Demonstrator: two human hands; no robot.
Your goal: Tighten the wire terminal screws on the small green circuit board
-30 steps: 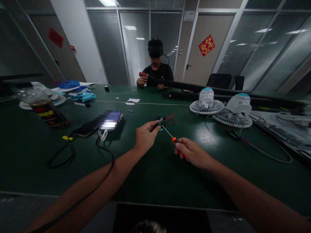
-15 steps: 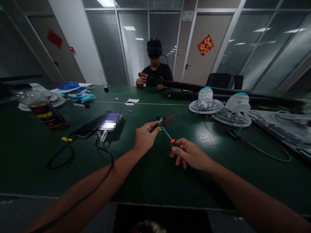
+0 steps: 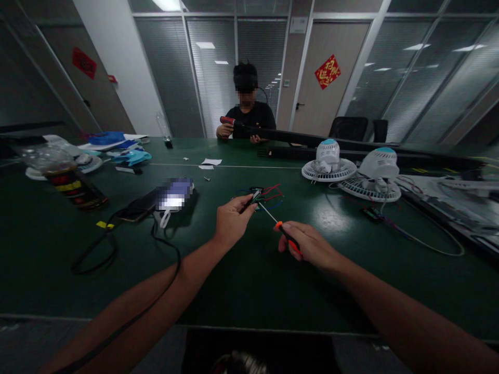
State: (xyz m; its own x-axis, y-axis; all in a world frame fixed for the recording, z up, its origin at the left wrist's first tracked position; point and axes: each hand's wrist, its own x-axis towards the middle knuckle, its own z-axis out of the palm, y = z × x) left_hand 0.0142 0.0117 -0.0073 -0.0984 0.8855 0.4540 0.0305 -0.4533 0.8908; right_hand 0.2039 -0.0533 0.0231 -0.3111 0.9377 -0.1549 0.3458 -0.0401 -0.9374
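My left hand (image 3: 233, 217) is closed in a pinch on a small circuit board (image 3: 255, 199) with red, blue and dark wires (image 3: 275, 190) trailing off to its right. My fingers hide part of the board. In my right hand (image 3: 307, 243) is a screwdriver (image 3: 288, 237) with a black and orange handle, its thin metal shaft pointing up and left. The tip of the screwdriver is at the board, by my left fingertips. Whether it sits in a screw or terminal is too small to tell.
Two white fan heads (image 3: 329, 162) lie at the right, near another wired board (image 3: 373, 214). At the left are a phone (image 3: 177, 193) with a black cable (image 3: 113, 249) and a bottle (image 3: 78, 184). Across the green table (image 3: 241, 291), a person (image 3: 249, 114) holds a red power drill (image 3: 227, 120).
The fingers of my right hand have rolled around the screwdriver's handle, exposing more of it. My left hand keeps the board in nearly the same place. The view has shifted slightly.
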